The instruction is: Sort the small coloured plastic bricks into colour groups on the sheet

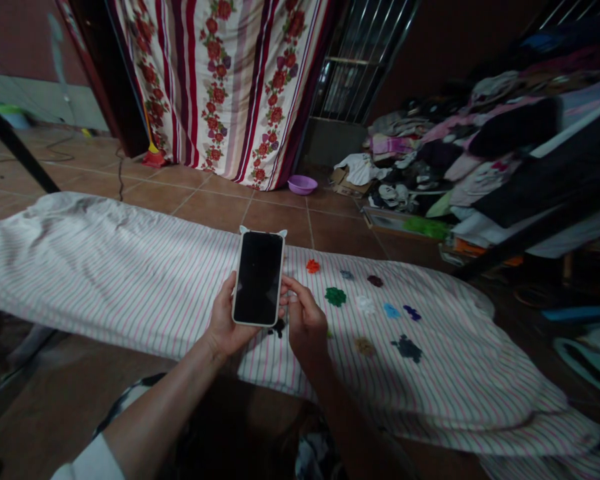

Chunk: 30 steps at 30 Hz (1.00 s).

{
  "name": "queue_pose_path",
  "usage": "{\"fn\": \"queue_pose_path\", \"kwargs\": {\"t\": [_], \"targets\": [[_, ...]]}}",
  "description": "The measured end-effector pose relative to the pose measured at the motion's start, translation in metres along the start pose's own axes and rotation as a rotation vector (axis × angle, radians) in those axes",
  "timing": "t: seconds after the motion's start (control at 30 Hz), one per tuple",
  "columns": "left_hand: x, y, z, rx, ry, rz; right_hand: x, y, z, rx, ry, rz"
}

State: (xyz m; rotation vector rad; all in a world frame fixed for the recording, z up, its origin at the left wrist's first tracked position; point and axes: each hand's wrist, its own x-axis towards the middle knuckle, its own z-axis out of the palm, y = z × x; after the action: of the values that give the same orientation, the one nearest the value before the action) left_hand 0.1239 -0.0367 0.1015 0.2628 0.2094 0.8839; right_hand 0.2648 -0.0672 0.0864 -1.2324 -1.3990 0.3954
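Observation:
A smartphone (259, 279) with a dark screen stands tilted up in a light case that has two small ear shapes on top. My left hand (225, 327) is wrapped round its left side and back, with fingertips showing at the right edge. My right hand (307, 327) is closed against the phone's right edge, the index fingertip touching the case and the thumb bent beside it. Below the phone lies a small black pile (279, 329), partly hidden. To the right sit small coloured piles, among them orange (313, 266), green (335, 297), white (365, 305) and dark grey (409, 348); their pieces are too small to name.
Striped cloth (130, 267) covers the low surface before me. Beyond it, a floral curtain (240, 87) hangs over a tiled floor with a purple basin (303, 185). Heaped clothes (460, 147) fill the right side. Dark poles (20, 143) rise at both ends.

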Motion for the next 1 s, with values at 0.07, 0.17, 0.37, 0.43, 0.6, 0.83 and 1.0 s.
{"fn": "queue_pose_path", "kwargs": {"t": [0.07, 0.17, 0.37, 0.43, 0.6, 0.83, 1.0], "targets": [[0.000, 0.000, -0.001, -0.002, -0.015, -0.008, 0.000, 0.000, 0.001, -0.001, 0.016, 0.008], [0.000, 0.000, -0.002, -0.002, -0.041, -0.014, 0.000, -0.001, 0.002, -0.007, 0.030, 0.015], [0.000, 0.001, -0.001, 0.014, -0.036, 0.000, 0.001, -0.001, 0.002, -0.030, 0.026, 0.012], [-0.001, 0.001, 0.000, 0.021, -0.022, 0.006, 0.001, -0.001, 0.002, -0.042, 0.028, 0.005], [-0.002, 0.000, 0.002, 0.031, -0.013, 0.011, 0.001, -0.003, 0.003, -0.057, 0.035, -0.012], [-0.002, 0.000, 0.002, 0.023, -0.013, 0.022, 0.005, -0.004, 0.001, -0.085, 0.033, -0.052], [-0.001, 0.000, 0.003, 0.006, -0.017, 0.008, 0.010, -0.004, -0.003, -0.056, -0.009, -0.032]]}}
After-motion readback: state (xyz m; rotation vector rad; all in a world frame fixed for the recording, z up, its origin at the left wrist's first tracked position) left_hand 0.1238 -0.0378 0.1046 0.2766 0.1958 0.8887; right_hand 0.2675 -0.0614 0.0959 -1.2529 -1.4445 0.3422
